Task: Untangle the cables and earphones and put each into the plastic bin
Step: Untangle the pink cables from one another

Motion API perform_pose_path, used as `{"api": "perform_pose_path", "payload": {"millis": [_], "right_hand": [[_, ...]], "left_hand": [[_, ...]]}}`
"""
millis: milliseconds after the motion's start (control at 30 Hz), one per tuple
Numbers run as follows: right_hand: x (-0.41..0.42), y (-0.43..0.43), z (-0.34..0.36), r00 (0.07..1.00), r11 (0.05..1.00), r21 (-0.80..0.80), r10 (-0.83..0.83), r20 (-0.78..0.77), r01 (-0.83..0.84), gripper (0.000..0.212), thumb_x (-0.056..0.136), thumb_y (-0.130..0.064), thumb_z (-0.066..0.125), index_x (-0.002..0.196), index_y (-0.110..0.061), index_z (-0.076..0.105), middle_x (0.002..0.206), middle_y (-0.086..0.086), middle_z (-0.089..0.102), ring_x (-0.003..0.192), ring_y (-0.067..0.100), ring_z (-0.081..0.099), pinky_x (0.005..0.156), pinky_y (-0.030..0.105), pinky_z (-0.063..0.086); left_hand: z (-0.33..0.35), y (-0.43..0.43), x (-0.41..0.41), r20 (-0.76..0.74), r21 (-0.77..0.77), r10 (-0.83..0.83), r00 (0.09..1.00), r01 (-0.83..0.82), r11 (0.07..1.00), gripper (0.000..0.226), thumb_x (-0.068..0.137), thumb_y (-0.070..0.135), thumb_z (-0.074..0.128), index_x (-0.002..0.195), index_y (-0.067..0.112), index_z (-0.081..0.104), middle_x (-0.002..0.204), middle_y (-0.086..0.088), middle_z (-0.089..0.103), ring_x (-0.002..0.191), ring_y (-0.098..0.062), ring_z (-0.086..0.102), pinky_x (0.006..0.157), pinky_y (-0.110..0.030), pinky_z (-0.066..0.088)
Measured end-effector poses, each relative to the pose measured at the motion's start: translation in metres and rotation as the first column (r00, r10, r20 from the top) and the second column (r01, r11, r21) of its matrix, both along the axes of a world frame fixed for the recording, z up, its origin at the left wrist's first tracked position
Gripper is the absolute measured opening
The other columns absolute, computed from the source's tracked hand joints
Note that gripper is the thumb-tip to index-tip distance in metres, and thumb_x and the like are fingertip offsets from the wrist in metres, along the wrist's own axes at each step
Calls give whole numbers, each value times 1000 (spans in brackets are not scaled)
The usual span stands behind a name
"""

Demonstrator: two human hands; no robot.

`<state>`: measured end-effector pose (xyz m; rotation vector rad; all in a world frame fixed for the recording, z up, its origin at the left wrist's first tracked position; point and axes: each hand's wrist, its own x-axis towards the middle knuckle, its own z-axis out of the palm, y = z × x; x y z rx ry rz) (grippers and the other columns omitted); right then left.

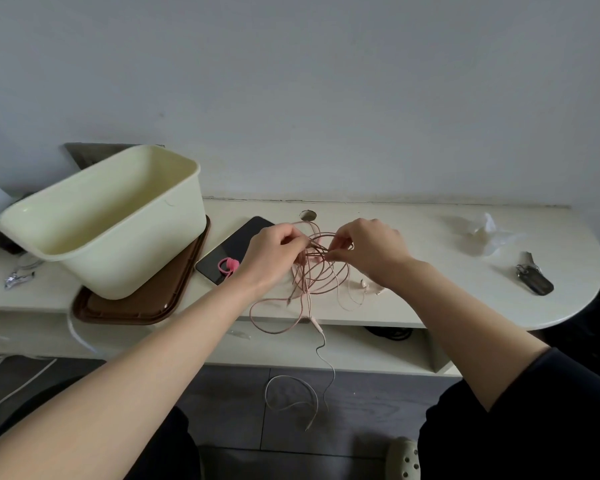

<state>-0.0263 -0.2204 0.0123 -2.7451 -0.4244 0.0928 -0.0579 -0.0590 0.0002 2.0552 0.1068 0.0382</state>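
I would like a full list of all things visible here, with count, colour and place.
plastic bin: one, pale yellow, on the tray at left
tray: one, brown, under the bin
phone: one, black, beside the tray
clip: one, pink, on the phone
cable tangle: one, pinkish-brown and white, desk front, partly hanging off
keys: one bunch, dark, desk right
desk: one, cream, against the wall
left hand: one, pinching the cable tangle
right hand: one, pinching the cable tangle

both hands, the left hand (274, 251) and the right hand (368, 251), pinched strands of the pink tangled cables (321, 271) above the desk (430, 271); the cream plastic bin (118, 251) sat on a brown tray (132, 303) to the left.
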Motion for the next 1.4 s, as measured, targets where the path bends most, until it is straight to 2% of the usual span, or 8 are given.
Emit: {"api": "perform_pose_path", "payload": {"millis": [167,300,567,800,1000,1100,1200,1400], "right_hand": [[-1,2,-1,998,985,160,61,18,-63,16,84,-37,66,96,-27,67,95,-12,67,78,8,52,69,25,35],[-1,3,-1,994,960,257,108,31,-112,16,88,-38,62,97,-26,66,89,-14,64,69,2,47,70,26,39],[-2,8,-5,989,981,139,143,-45,-136,18,90,-41,57,94,-26,65,92,-8,66,79,13,52,69,27,38],[9,-1,-15,999,999,-26,18,-28,-19,8,86,-28,61,92,-26,66,100,-5,67,96,21,60,71,26,37],[23,-17,-21,988,989,9,-145,-46,145,7,85,-25,66,92,-24,67,103,-1,68,96,22,60,69,25,36],[19,-14,-18,998,1000,-5,-21,-67,20,19,87,-21,65,106,-23,65,115,-2,61,104,20,57,78,25,39],[9,-1,-11,976,976,109,198,-88,-188,32,84,-14,64,116,-19,61,114,-3,54,92,12,48,85,23,40],[-4,8,5,879,905,270,397,-264,-328,37,79,-11,69,114,-19,63,101,-12,61,78,-7,50,67,-2,35]], "left_hand": [[3,3,2,19,40,5,1000,-6,999,16,94,20,51,82,12,60,67,4,54,64,-11,45,64,-27,38],[3,7,1,-5,80,-58,998,58,995,18,91,23,56,74,19,62,67,-2,53,62,-12,45,63,-28,35],[8,2,1,74,-90,-91,993,98,991,21,96,13,51,76,16,58,69,3,61,69,-11,56,76,-29,46],[17,1,3,228,-259,56,972,5,966,23,98,8,45,76,14,52,59,7,39,51,-6,37,50,-15,37],[13,13,9,232,-199,174,957,-128,972,22,98,15,45,78,16,53,57,13,44,52,-1,38,55,-21,32],[8,10,8,174,-87,118,978,-105,991,20,96,16,49,78,16,56,70,12,55,56,4,46,58,-20,36],[7,7,8,175,-60,70,982,-60,996,24,95,17,50,73,23,57,66,6,51,54,-1,40,54,-20,33],[10,1,7,188,-55,85,978,-76,996,20,96,15,49,79,16,59,57,11,45,43,2,40,44,-10,29]]}}
